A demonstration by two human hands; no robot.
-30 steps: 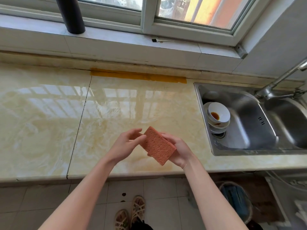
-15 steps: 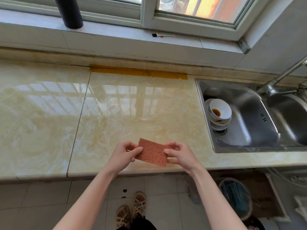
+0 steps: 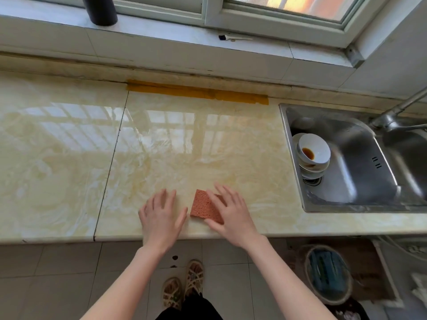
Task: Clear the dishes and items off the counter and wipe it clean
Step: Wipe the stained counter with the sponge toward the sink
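From the head camera, looking down: a glossy cream-and-yellow marble tabletop [image 3: 161, 146] runs under a white-framed window. A flat, reddish-pink rectangular sponge [image 3: 202, 207] lies on it near the front edge, turned at a slant. The right hand [image 3: 231, 213] lies palm down on the sponge's right half, fingers straight and spread, pressing rather than gripping. The left hand [image 3: 159, 213] is palm down just beside the sponge, fingers loose and spread, holding nothing. Its thumb comes close to the sponge's corner without touching.

To the right, a stainless steel sink [image 3: 360, 181] is set into the tabletop. A stack of white ceramic bowls [image 3: 313, 155] sits in it, the top one with a brown stain inside. A strip of yellow tape [image 3: 196, 92] runs along the back edge. A black cylinder [image 3: 99, 10] stands on the windowsill. On the tiled floor below are woven sandals [image 3: 184, 285] and a round woven basket [image 3: 328, 273].
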